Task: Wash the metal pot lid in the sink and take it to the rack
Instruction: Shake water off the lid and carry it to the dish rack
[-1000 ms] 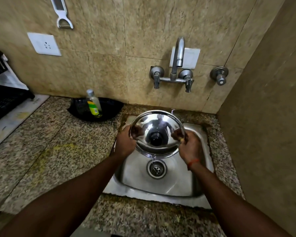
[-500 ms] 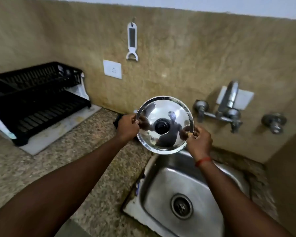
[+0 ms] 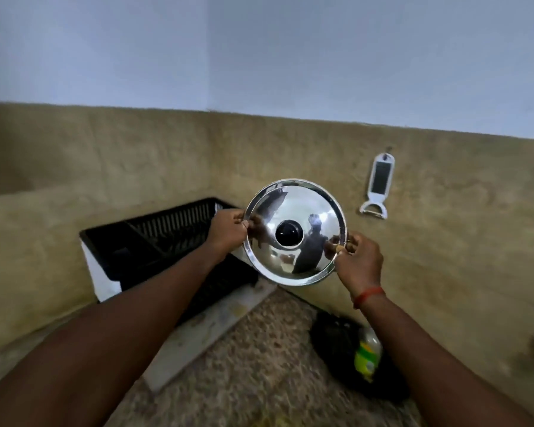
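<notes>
The shiny metal pot lid [image 3: 302, 211] with a black knob is held upright in the air, its top facing me. My left hand [image 3: 227, 231] pinches its left rim. My right hand [image 3: 359, 261] grips its right rim. The black two-tier dish rack [image 3: 154, 238] stands on the counter just behind and to the left of the lid, partly hidden by my left hand and the lid. The sink is out of view.
A white peeler [image 3: 376, 186] hangs on the tiled wall to the right of the lid. A black tray [image 3: 333, 337] with a green-labelled bottle [image 3: 367, 355] sits on the granite counter [image 3: 259, 365] under my right forearm. A white mat [image 3: 210, 325] lies under the rack.
Both hands have carried the lid left, away from the sink and up in front of the rack. The view has swung left, so sink and tap have left the frame.
</notes>
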